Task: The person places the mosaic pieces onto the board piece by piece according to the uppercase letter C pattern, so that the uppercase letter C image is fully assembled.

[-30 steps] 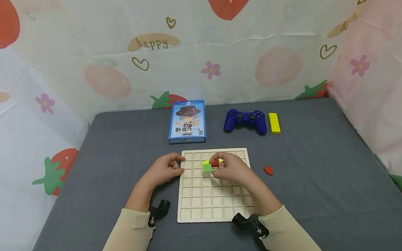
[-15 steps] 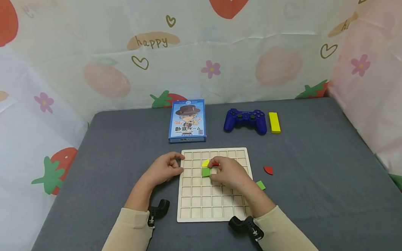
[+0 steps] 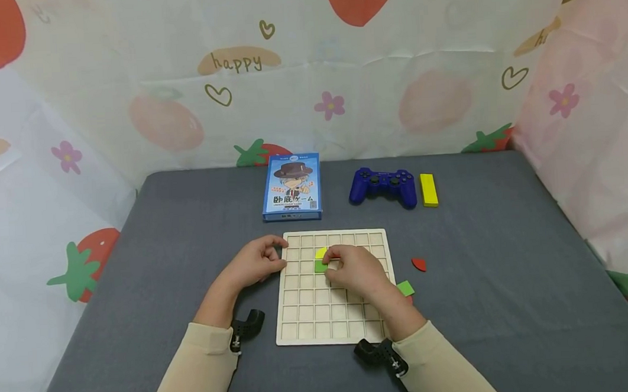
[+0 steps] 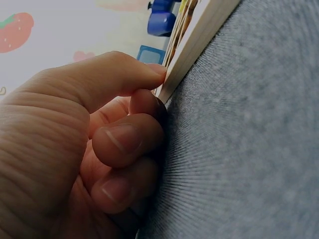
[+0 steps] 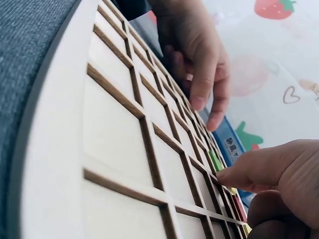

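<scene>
A pale wooden grid board (image 3: 304, 315) lies flat before me. My left hand (image 3: 252, 263) touches its left edge with thumb and index fingertip. In the left wrist view the thumb tip meets the board's side (image 4: 187, 59), while other fingers curl beneath. My right hand (image 3: 356, 272) is over the upper middle cells, pinching a green square tile (image 3: 320, 267) between thumb and index finger at its right side. Just behind that tile sits a yellow tile (image 3: 320, 253). A red tile (image 5: 238, 206) shows on the board in the right wrist view, hidden by the hand from the head view.
Beside the board's right edge lie another green tile (image 3: 406, 288), a red piece (image 3: 409, 300) partly hidden by the forearm, and a red quarter-round piece (image 3: 419, 264). Farther back are a blue game box (image 3: 292, 188), a blue game controller (image 3: 381, 186) and a yellow block (image 3: 428, 190).
My right hand has brought the green tile down and slightly left into a cell in front of the yellow tile. The forearm shifted left, uncovering the other green tile. My left hand stays put.
</scene>
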`<state>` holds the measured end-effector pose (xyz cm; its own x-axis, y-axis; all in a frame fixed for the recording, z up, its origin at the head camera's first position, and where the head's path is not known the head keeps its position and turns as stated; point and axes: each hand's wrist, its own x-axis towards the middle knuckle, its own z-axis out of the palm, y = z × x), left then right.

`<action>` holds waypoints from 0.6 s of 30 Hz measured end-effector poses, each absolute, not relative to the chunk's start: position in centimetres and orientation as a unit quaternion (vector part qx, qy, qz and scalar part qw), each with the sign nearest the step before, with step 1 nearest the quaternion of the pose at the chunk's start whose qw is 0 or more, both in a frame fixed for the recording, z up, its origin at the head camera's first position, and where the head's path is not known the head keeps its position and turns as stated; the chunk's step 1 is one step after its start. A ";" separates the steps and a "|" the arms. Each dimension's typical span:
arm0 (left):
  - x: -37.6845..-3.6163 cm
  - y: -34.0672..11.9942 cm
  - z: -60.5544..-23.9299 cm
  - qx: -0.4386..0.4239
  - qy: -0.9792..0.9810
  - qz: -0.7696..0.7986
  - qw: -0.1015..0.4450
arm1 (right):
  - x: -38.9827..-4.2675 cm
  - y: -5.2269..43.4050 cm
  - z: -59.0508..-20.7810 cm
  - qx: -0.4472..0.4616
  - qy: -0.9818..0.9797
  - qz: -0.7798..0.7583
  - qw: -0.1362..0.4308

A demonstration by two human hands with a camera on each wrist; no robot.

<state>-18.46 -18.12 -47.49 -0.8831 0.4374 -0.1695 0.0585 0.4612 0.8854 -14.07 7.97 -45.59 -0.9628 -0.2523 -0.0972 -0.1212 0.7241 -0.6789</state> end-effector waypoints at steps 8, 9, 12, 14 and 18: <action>-18.5 -18.1 -47.5 0.150 0.830 0.501 0.194 | -14.1 8.3 -44.9 -0.089 0.921 -0.365 0.102; -18.4 -18.0 -47.5 0.150 0.830 0.501 0.194 | -14.1 8.5 -44.7 -0.088 0.918 -0.373 0.104; -18.5 -18.0 -47.5 0.149 0.832 0.498 0.195 | -14.3 9.2 -43.9 -0.084 0.903 -0.407 0.109; -18.5 -18.0 -47.6 0.147 0.833 0.497 0.194 | -14.4 9.9 -43.4 -0.086 0.890 -0.433 0.116; -18.6 -18.0 -47.6 0.143 0.835 0.494 0.193 | -14.6 11.4 -42.5 -0.085 0.864 -0.477 0.138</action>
<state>-18.56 -17.99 -47.61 -0.8847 0.4296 -0.1810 0.0481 0.4702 0.8812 -14.56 11.45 -42.45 -0.9472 -0.2792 -0.1579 -0.0148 0.5297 -0.8480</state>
